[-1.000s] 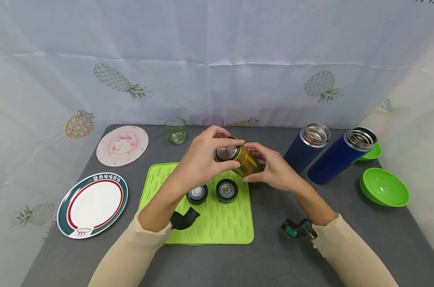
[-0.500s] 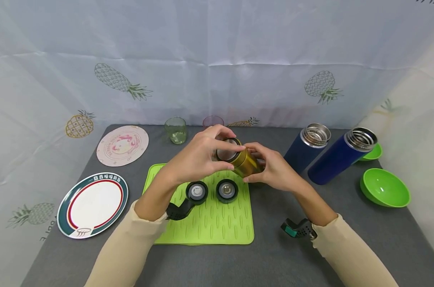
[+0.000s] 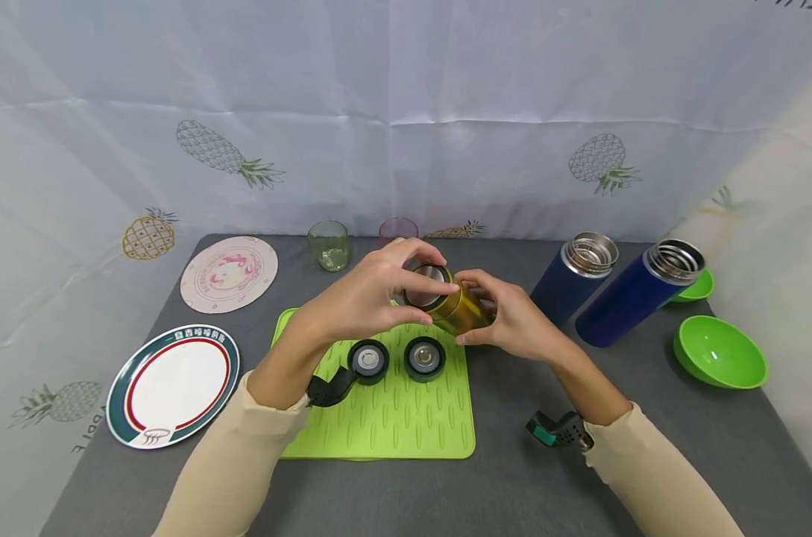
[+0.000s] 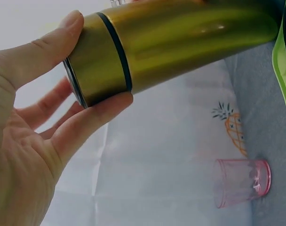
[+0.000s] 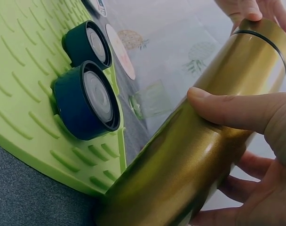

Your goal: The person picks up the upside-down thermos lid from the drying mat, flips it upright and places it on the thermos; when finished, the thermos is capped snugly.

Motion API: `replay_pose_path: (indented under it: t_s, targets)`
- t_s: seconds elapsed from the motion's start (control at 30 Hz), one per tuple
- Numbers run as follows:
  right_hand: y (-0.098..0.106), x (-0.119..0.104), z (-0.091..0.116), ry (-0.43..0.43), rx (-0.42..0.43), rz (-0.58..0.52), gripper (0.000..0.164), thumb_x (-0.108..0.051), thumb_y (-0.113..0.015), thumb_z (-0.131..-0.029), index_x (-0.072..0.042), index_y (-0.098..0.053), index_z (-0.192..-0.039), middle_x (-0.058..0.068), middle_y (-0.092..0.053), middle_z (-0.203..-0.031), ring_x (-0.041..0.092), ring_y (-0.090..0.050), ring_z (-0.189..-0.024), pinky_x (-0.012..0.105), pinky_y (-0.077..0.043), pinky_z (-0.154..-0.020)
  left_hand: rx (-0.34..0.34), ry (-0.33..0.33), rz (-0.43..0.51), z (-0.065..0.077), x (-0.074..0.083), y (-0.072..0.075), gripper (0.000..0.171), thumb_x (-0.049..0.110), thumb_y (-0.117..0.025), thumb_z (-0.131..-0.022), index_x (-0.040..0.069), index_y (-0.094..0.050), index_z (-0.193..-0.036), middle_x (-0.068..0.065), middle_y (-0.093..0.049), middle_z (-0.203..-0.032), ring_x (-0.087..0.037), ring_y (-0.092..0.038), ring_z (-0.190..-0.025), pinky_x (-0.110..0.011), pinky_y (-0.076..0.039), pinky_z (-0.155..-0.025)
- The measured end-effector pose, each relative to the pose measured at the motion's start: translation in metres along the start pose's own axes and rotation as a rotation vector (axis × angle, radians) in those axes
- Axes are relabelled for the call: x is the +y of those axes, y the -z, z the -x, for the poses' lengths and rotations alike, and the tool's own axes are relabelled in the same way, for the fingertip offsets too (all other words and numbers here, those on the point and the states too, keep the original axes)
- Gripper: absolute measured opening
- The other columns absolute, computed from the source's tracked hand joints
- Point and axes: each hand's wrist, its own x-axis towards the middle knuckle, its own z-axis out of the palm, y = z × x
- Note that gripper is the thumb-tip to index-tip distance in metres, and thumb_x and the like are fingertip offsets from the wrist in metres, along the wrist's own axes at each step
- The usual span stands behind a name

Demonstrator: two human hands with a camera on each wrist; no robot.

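Looking through the head view, found the gold bottle point(image 3: 469, 315) tilted between both hands, near the far right corner of the green mat point(image 3: 406, 421) on the worktop point(image 3: 506, 477). Saw the left hand point(image 3: 372, 289) gripping the steel-topped cap point(image 3: 434, 271), the right hand point(image 3: 513, 317) wrapped around the body. Judged a spill possible from loosening the cap at such a tilt, without knowing the contents. Read Chinese characters on the white plate point(image 3: 177, 384), apparently including 香喷喷的; could not read the small lettering on the round pink mat point(image 3: 230, 273).

Turning to the left wrist view, noted thumb and fingers around the cap's smooth gold side. Suspected slipping there from too light a pinch. Found no brand on the visible gold.

Checking the right wrist view, saw thumb and fingers curled around the body, but could not confirm contact between base and worktop. Foresaw bumping the nearer dark lid point(image 5: 86, 100) or the farther dark lid point(image 5: 88, 44) by swinging the bottle inward. Read no writing on either of these 2.
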Motion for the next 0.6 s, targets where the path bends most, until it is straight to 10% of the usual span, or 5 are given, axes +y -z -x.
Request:
replay_pose_path:
  t_s: [0.6]
  targets:
    - [0.008,0.015,0.009,-0.054,0.162,-0.21,0.089,-0.001,-0.086,-0.078,-0.017,-0.038,-0.151,0.013,-0.051,-0.147,0.041,-0.055,-0.137,0.058,-0.053,-0.104,0.196,0.116,-0.054,0.024,0.002,0.003,0.054,0.02,-0.081,-0.089,0.014,-0.063,-0.14,-0.007,-0.056,-0.143,-0.022,-0.053,-0.135,-0.04,-0.05,-0.108]
